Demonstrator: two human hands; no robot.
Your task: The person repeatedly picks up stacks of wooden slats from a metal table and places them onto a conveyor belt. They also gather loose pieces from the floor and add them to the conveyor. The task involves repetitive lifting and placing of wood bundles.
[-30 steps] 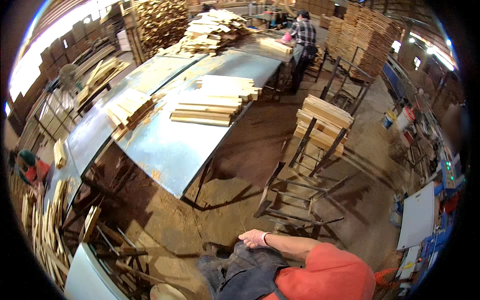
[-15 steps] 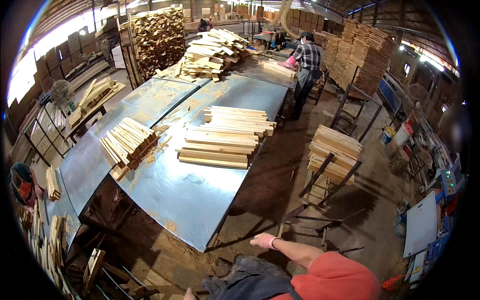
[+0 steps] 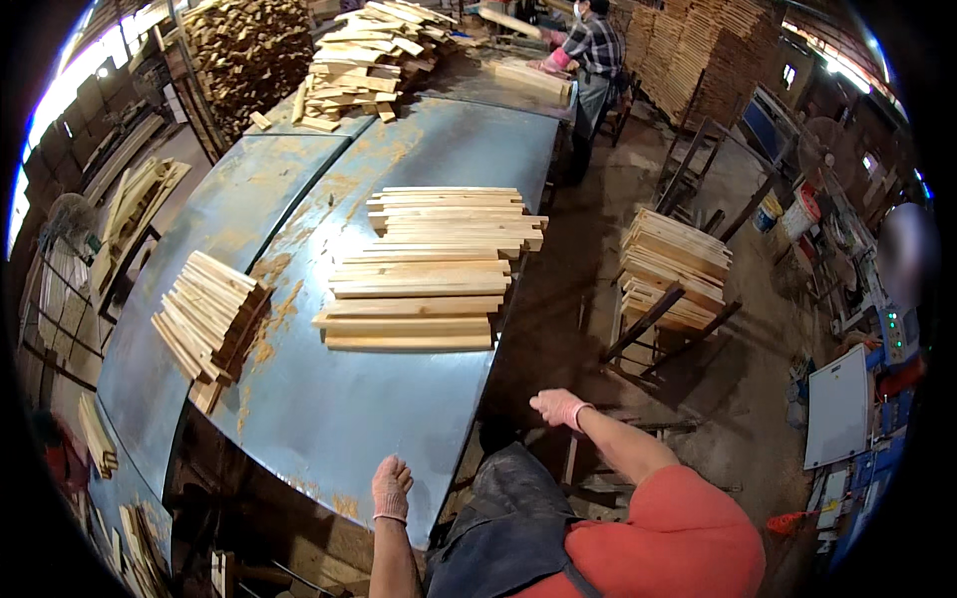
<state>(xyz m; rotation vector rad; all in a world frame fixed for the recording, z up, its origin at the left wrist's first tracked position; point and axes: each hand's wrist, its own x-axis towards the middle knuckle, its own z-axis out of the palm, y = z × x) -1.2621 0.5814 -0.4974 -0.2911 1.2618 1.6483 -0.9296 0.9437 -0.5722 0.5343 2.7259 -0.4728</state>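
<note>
My left hand [image 3: 392, 488], in a pale pink work glove, is over the near corner of the metal-topped table [image 3: 369, 399]. Its fingers are curled in, and nothing shows in them. Off the table's right edge is my right hand [image 3: 560, 410], gloved the same way, loosely closed and holding nothing visible. Ahead of both hands, rows of wooden strips [image 3: 419, 279] lie side by side on the metal top. Farther left sits a fanned stack of strips [image 3: 204, 314]. Neither hand touches any wood.
To the right, a stack of boards [image 3: 673, 269] rests on a metal rack [image 3: 643, 324]. A co-worker in a checked shirt [image 3: 595, 48] handles wood at the far end. A heaped wood pile [image 3: 364, 60] lies on the far table. A control cabinet [image 3: 837, 409] stands at right.
My left hand has risen into view over the table corner. My right hand has moved forward and slightly right. The view has tilted down and come closer to the strips.
</note>
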